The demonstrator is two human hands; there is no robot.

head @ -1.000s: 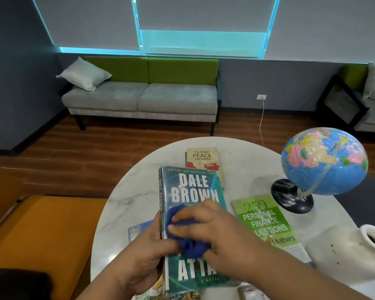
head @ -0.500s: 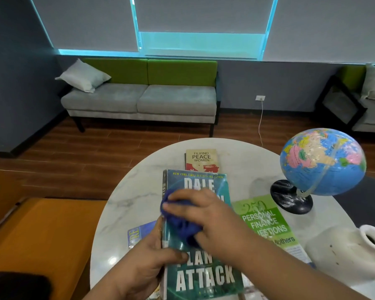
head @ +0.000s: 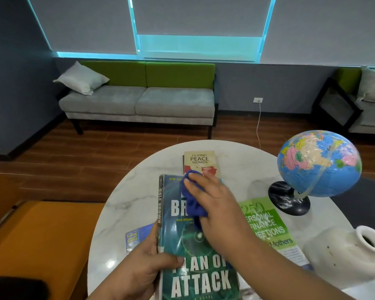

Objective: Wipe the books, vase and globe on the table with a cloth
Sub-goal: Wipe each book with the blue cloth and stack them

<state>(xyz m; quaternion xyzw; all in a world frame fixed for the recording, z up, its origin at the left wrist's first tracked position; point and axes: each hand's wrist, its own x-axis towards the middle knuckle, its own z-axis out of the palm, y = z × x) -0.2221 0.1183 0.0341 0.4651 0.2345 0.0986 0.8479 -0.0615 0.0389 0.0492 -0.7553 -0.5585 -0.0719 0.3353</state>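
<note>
A: Report hand status.

B: The left hand (head: pixel 148 264) grips the teal book (head: pixel 195 252) at its spine edge, thumb laid across the cover at 6 o'clock of the table (head: pixel 121 204). The right hand (head: pixel 217 211) presses the blue cloth (head: pixel 193 200) flat against the upper cover, fingers closed over the cloth.

A: Locate remaining items.

B: The tan book (head: pixel 200 162) lies at 12 o'clock, just beyond the teal book. The green book (head: pixel 268 226) lies at 3 o'clock, partly under the right forearm. The globe (head: pixel 318 163) stands upright at 2 o'clock. The white vase (head: pixel 342 258) lies tipped at 4 o'clock, mouth facing right. A blue book (head: pixel 136 237) sits under the teal book at 8 o'clock.
</note>
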